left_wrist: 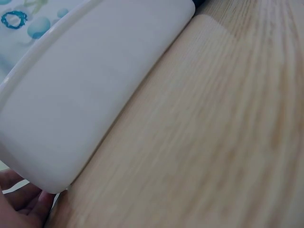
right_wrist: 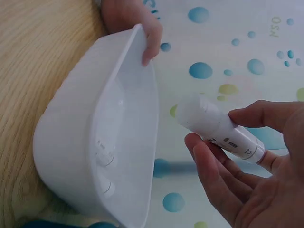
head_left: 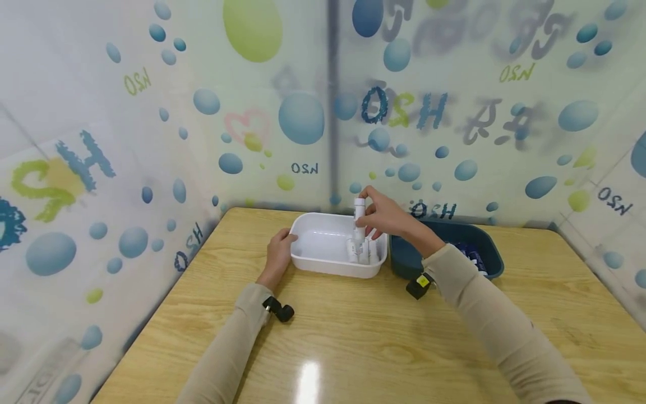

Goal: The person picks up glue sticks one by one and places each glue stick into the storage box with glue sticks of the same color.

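Note:
A white plastic tub (head_left: 323,267) stands on the wooden table. At its left end, my left hand (head_left: 280,252) grips the wall, thumb over the rim and fingers outside; part of that hand shows low in the left wrist view. Over the tub's right end, my right hand (head_left: 387,216) pinches a small white bottle (head_left: 359,213) between thumb and fingers. The right wrist view shows dark print on this bottle (right_wrist: 221,124), tilted in that picture. Below it, several similar white bottles (head_left: 353,252) stand together inside the tub, partly hidden by the held one.
Right of the tub, close beside it, is a dark blue bin (head_left: 497,262) with several dark blue, white-ended items (head_left: 474,257) in its right part. My right forearm crosses over it. A patterned curtain (head_left: 282,185) hangs behind the wooden table (head_left: 353,336).

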A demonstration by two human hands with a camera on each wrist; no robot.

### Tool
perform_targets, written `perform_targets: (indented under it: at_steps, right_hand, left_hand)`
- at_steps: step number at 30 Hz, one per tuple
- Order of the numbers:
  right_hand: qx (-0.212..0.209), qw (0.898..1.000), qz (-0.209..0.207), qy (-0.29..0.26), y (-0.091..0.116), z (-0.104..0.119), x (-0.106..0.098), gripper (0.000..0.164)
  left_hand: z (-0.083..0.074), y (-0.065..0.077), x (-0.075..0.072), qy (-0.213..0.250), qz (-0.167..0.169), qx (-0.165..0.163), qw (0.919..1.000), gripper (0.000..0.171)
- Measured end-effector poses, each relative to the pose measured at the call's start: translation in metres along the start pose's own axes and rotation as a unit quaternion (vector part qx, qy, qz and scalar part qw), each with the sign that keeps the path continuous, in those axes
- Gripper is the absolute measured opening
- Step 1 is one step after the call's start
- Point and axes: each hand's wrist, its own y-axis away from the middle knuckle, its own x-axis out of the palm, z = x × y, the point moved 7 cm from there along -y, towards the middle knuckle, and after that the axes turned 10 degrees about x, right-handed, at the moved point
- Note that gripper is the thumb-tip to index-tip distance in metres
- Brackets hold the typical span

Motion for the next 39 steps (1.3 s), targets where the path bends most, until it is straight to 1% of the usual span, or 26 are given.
perform_targets:
  at_steps: [5,9,17,20,24,28,32,39]
  right_hand:
    - [0.019,0.999,0.014,0.037,-0.012,-0.012,0.001,0.052]
    - [0.031,0.998,0.017,0.056,-0.021,-0.017,0.001,0.053]
    - [0.06,0.995,0.022,0.075,-0.028,-0.015,0.003,0.055]
    - [0.074,0.994,0.026,0.078,-0.032,-0.018,0.005,0.054]
    - [0.081,0.993,0.034,0.083,-0.04,-0.022,0.009,0.051]
    - [0.081,0.992,0.034,0.091,-0.048,-0.02,0.017,0.049]
    - [0.089,0.99,0.041,0.099,-0.054,-0.017,0.031,0.051]
    - [0.1,0.988,0.048,0.103,-0.065,-0.019,0.054,0.054]
  left_hand:
    - [0.0,0.0,0.0,0.002,-0.002,-0.002,1.0,0.047]
    - [0.001,-0.004,0.0,-0.001,-0.004,0.001,1.0,0.047]
    - [0.002,-0.006,0.001,-0.005,-0.006,0.005,1.0,0.046]
    - [0.001,-0.006,0.001,-0.009,-0.006,0.008,0.9999,0.046]
    - [0.0,-0.007,0.001,-0.007,-0.007,0.007,0.9999,0.046]
    - [-0.001,-0.007,0.002,-0.008,-0.004,0.008,0.9999,0.046]
    - [0.0,-0.007,0.001,-0.009,-0.002,0.009,0.9999,0.046]
    - [0.002,-0.005,0.002,0.0,0.003,0.005,1.0,0.047]
